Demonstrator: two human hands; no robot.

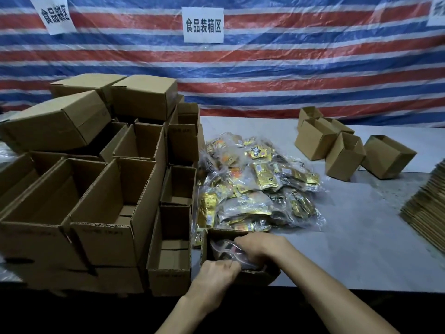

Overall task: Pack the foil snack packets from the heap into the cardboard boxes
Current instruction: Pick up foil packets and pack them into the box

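A heap of foil snack packets (pixel 255 182), gold and orange in clear wrap, lies in the middle of the grey table. In front of it, at the table's near edge, stands a small open cardboard box (pixel 252 277). Both hands are at this box. My right hand (pixel 262 247) reaches into it from above, fingers curled on a clear-wrapped packet (pixel 225 248) inside. My left hand (pixel 216 276) grips the box's near wall, fingers curled over the rim.
Many open cardboard boxes (pixel 113 208) are stacked and lined up on the left. Several small boxes (pixel 342 150) stand at the back right. A stack of flattened cardboard (pixel 428 210) lies at the right edge. A striped tarpaulin with paper signs (pixel 203 25) hangs behind.
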